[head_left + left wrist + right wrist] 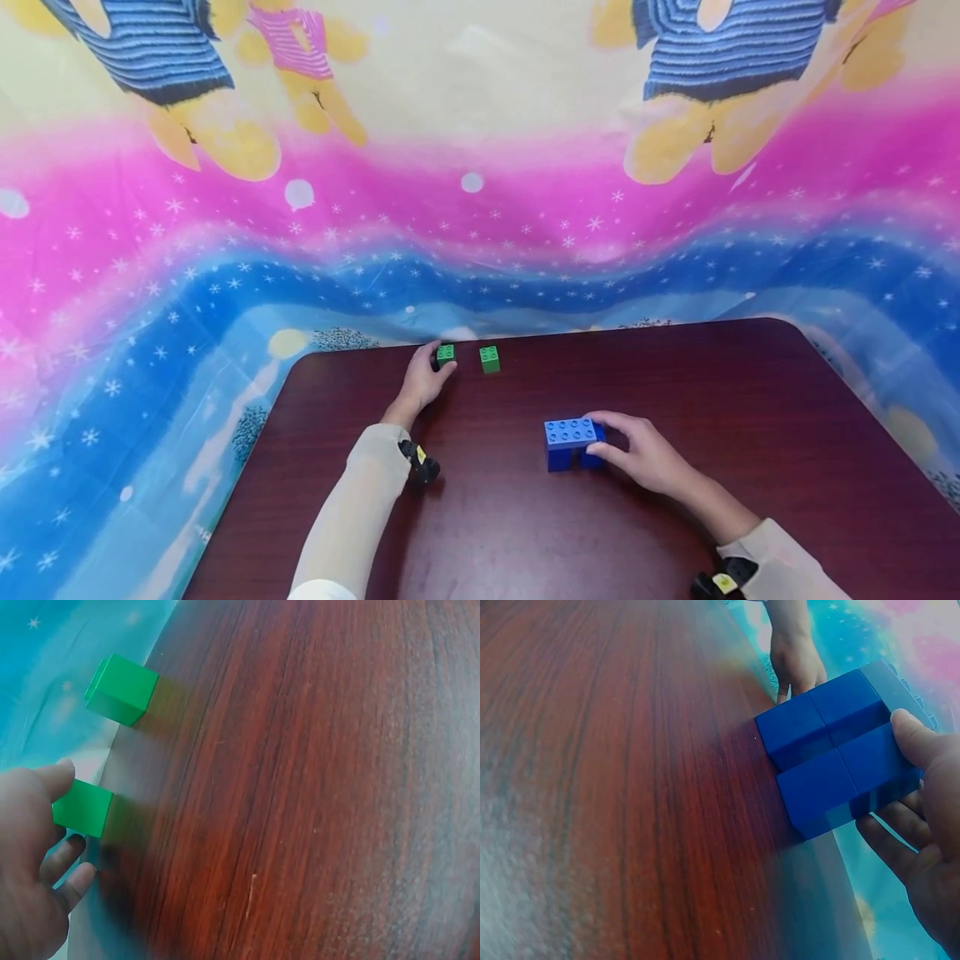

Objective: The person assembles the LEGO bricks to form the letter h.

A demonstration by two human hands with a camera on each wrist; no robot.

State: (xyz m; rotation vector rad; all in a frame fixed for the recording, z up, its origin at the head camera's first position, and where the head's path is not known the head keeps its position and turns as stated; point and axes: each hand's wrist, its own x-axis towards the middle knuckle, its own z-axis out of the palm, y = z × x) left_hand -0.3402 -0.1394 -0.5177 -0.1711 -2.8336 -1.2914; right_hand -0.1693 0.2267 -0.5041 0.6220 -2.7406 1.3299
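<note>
My left hand (424, 382) is at the far left edge of the table, its thumb and fingers around a green toy brick (446, 353) with studs on top. In the left wrist view the thumb overlaps that brick's side, and two other fingertips stand apart from it. A second green brick (490, 359) sits just to the right. My right hand (648, 454) grips the right side of a blue brick structure (561, 458). Two dark blue columns of stacked bricks (817, 787) stand with a gap between them, joined on top by a lighter blue eight-stud brick (570, 432).
The dark red-brown wooden table (480, 533) has rounded far corners. A colourful printed cloth (480, 208) hangs behind it and along its sides. Both green bricks are close to the far edge. Each sleeve carries a black wrist camera (423, 467).
</note>
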